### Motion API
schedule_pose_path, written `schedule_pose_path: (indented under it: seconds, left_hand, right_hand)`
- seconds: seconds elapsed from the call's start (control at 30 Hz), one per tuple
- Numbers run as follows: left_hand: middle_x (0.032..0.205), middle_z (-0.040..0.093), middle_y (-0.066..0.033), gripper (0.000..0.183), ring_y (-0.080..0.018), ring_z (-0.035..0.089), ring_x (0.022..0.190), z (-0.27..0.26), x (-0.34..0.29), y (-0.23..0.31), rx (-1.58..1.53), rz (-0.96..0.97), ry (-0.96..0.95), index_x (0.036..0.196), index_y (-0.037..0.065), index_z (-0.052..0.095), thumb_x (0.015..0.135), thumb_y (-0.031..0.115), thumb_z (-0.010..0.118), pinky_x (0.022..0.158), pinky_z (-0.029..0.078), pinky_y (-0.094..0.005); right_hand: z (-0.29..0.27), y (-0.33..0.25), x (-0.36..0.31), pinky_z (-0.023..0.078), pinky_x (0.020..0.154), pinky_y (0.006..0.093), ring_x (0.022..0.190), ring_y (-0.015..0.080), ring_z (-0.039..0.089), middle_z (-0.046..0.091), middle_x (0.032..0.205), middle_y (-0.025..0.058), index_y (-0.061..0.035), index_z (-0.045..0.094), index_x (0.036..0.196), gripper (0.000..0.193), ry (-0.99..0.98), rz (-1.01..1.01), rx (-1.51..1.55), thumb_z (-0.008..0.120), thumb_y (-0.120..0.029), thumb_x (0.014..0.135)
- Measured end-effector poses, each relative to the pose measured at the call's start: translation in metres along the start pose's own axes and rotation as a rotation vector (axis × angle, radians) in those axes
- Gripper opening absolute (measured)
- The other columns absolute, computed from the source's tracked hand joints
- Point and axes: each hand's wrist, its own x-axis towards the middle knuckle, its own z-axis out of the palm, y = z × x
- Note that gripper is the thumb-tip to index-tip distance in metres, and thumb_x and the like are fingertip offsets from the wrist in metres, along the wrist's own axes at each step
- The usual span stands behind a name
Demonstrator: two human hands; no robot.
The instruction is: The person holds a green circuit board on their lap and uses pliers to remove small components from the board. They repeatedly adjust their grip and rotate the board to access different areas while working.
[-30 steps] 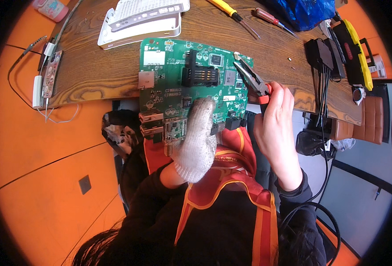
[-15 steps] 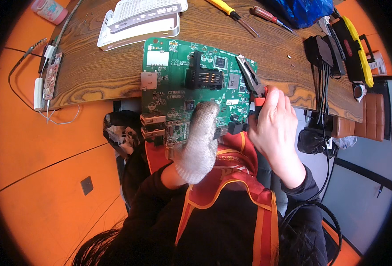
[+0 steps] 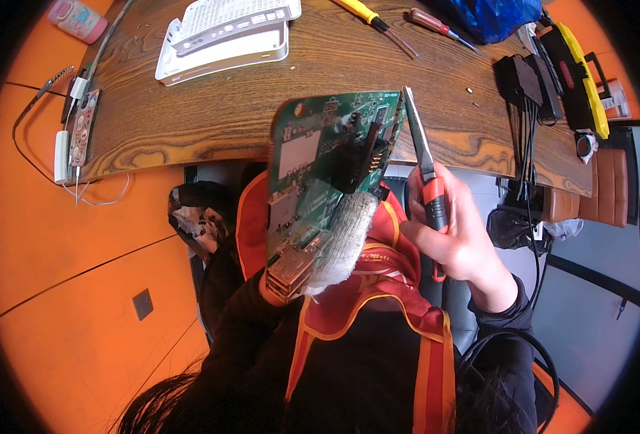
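My left hand [image 3: 345,235], in a grey-white knit glove, grips a green circuit board [image 3: 320,177] by its lower part. The board stands tilted on edge over my lap, just in front of the table, with metal ports at its lower left and a black slot connector on its face. My bare right hand [image 3: 461,231] is closed round the red and black handles of long-nosed pliers [image 3: 433,195]. Their jaws point up and lie right beside the board's right edge; whether they touch it I cannot tell.
On the wooden table [image 3: 204,116] lie a white plastic casing [image 3: 222,54], a yellow-handled tool [image 3: 378,22], a red-handled screwdriver [image 3: 435,25] and a blue plastic bag [image 3: 497,14]. Black adapters with cables [image 3: 519,83] sit at the right, a power strip [image 3: 82,130] at the left edge.
The board has turned from facing me nearly flat to a steep tilt. The pliers have swung more upright, their jaws now beside its edge rather than over its face.
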Motion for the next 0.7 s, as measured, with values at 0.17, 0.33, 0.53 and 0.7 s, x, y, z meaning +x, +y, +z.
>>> schedule_pose_path:
  seconds: [0.17, 0.33, 0.53, 0.7]
  left_hand:
    - [0.119, 0.049, -0.018, 0.048, -0.0249, 0.051, 0.106, 0.021, -0.002, 0.005, -0.141, 0.176, -0.093, 0.124, -0.003, 0.04, 0.091, 0.033, 0.037, 0.094, 0.04, -0.039]
    - [0.111, 0.054, -0.0184, 0.046, -0.0275, 0.054, 0.101, 0.026, 0.008, 0.022, -0.079, 0.206, 0.037, 0.12, -0.003, 0.043, 0.091, 0.031, 0.031, 0.092, 0.04, -0.0398]
    - [0.102, 0.057, -0.009, 0.032, -0.0195, 0.056, 0.092, 0.011, 0.019, 0.021, 0.215, 0.64, 0.008, 0.111, 0.003, 0.05, 0.092, 0.023, 0.034, 0.076, 0.048, -0.0344]
    - [0.099, 0.061, -0.0075, 0.027, -0.0166, 0.057, 0.086, 0.002, 0.021, 0.017, -0.168, 0.588, 0.094, 0.107, 0.002, 0.056, 0.089, 0.02, 0.045, 0.073, 0.046, -0.0275]
  right_hand:
    - [-0.008, -0.005, -0.005, 0.029, 0.048, 0.0214, 0.054, 0.0071, 0.039, 0.043, 0.066, 0.0004, -0.0082, 0.04, 0.082, 0.024, -0.239, 0.25, 0.706, 0.055, -0.002, 0.064]
    - [-0.004, 0.012, 0.004, 0.028, 0.048, 0.0232, 0.056, 0.0111, 0.036, 0.038, 0.067, 0.0032, -0.0079, 0.036, 0.086, 0.031, -0.548, 0.261, 1.313, 0.057, -0.01, 0.063]
    - [-0.003, 0.034, 0.009, 0.031, 0.052, 0.0264, 0.058, 0.0129, 0.038, 0.038, 0.07, 0.0019, -0.0092, 0.037, 0.088, 0.033, -0.617, -0.127, 1.748, 0.06, -0.023, 0.069]
    - [-0.04, 0.048, 0.018, 0.043, 0.059, 0.0369, 0.077, 0.0264, 0.046, 0.045, 0.088, 0.012, -0.0042, 0.037, 0.109, 0.047, -0.26, 0.009, 1.459, 0.055, -0.025, 0.071]
